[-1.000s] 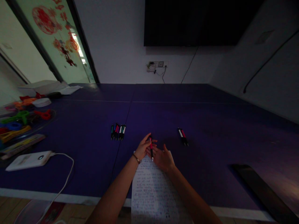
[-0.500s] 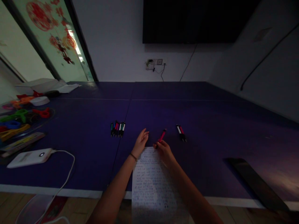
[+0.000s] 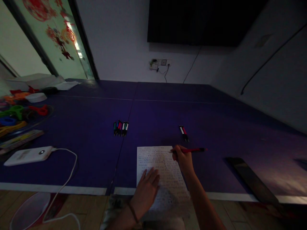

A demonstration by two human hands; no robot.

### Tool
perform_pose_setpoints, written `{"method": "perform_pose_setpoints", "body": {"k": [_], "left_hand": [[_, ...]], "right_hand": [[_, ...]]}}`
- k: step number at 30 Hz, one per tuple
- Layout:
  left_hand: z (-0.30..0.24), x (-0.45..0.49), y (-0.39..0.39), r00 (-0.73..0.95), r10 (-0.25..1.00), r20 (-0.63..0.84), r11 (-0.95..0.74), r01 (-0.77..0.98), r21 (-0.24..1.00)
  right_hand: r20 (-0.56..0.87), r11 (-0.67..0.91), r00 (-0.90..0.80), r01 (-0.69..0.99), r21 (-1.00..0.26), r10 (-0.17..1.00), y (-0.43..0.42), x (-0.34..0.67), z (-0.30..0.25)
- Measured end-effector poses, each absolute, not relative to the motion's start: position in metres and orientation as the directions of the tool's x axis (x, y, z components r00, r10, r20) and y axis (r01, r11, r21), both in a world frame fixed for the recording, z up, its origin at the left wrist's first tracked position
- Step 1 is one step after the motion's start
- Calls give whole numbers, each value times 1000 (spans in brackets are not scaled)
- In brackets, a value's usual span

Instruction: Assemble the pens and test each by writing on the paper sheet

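Observation:
A sheet of paper (image 3: 165,179) covered with handwriting lies at the table's front edge and hangs partly over it. My left hand (image 3: 147,187) rests on the sheet, palm down with fingers spread. In my right hand (image 3: 184,159) is a pink pen (image 3: 195,149), gripped near its tip and lying almost level, the tip close to the sheet's upper right corner. Beyond that hand lie two pens (image 3: 184,133), one white and one pink, side by side. A row of several pens (image 3: 121,128) in mixed colours lies farther left.
On the left are a white power bank (image 3: 28,155) with a cable, a flat box (image 3: 22,140) and several coloured scissors (image 3: 14,111). A dark phone-like slab (image 3: 251,179) lies at the right front edge. A bin (image 3: 31,209) stands on the floor.
My left hand has come down from above the sheet's top edge onto the sheet. My right hand has shifted right, and the pen has tipped from steep to nearly level.

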State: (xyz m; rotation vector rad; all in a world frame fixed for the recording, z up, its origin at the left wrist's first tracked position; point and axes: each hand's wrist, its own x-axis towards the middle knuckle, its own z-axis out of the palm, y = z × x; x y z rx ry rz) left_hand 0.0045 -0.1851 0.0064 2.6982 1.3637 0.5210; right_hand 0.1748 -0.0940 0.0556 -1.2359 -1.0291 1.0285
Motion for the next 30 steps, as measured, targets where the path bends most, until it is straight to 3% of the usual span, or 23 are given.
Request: {"method": "perform_pose_setpoints", "body": {"k": [8, 15, 30], "left_hand": [[-7, 11, -192, 512, 804, 303, -576, 797, 182], [-11, 12, -192, 482, 810, 335, -563, 799, 210], [-10, 13, -192, 470, 807, 358, -567, 787, 243]], "right_hand": [[34, -8, 213, 194, -981, 976, -102, 163, 21], [113, -64, 316, 500, -863, 942, -93, 152, -8], [177, -80, 310, 665, -743, 934, -96, 150, -9]]}}
